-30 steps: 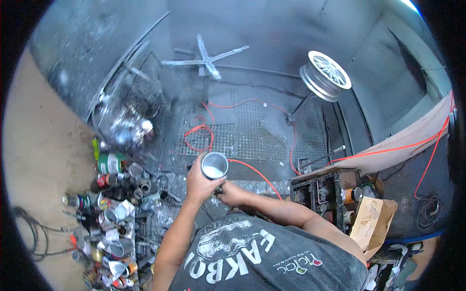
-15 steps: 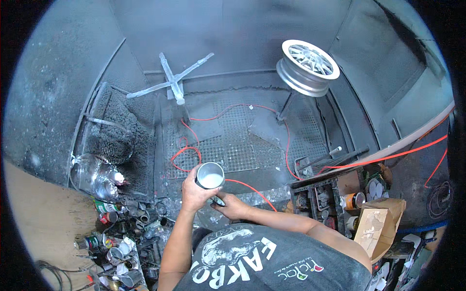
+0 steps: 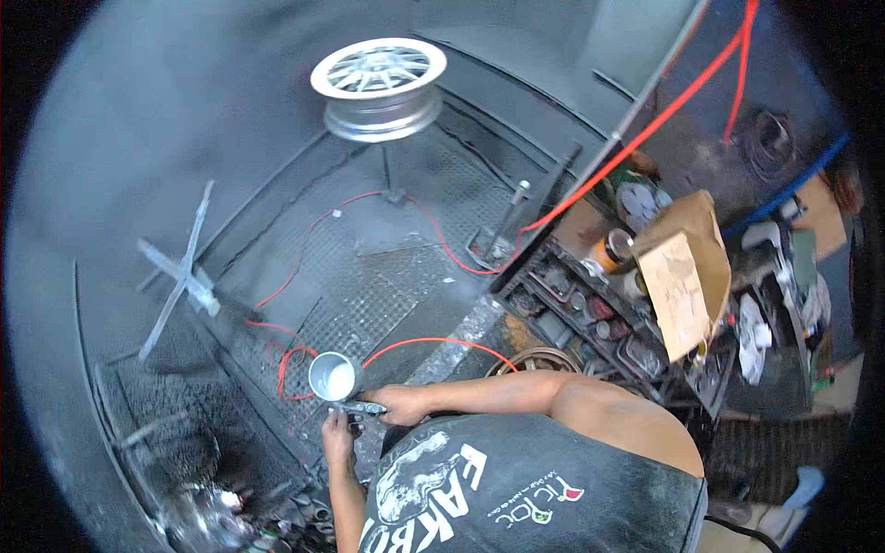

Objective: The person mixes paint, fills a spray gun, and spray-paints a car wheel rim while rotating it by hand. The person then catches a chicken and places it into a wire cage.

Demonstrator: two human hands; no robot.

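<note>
A metal cup (image 3: 332, 376) with pale liquid sits on what looks like a spray gun (image 3: 367, 407), low in the middle of the view. My right hand (image 3: 398, 405) is closed around the gun. Just below the cup, at the gun's front, my left hand (image 3: 339, 429) has its fingers curled; what they grip is too small to make out.
A silver wheel rim (image 3: 378, 88) stands raised on a post. A tape-wrapped cross stand (image 3: 189, 275) is at left, and a red hose (image 3: 433, 340) crosses the booth's grated floor (image 3: 369, 295). Right lie a cluttered rack (image 3: 576, 327) and a cardboard box (image 3: 682, 276).
My view has swung right, so the rim appears higher and further left. My left hand has shifted from the cup's side to below it.
</note>
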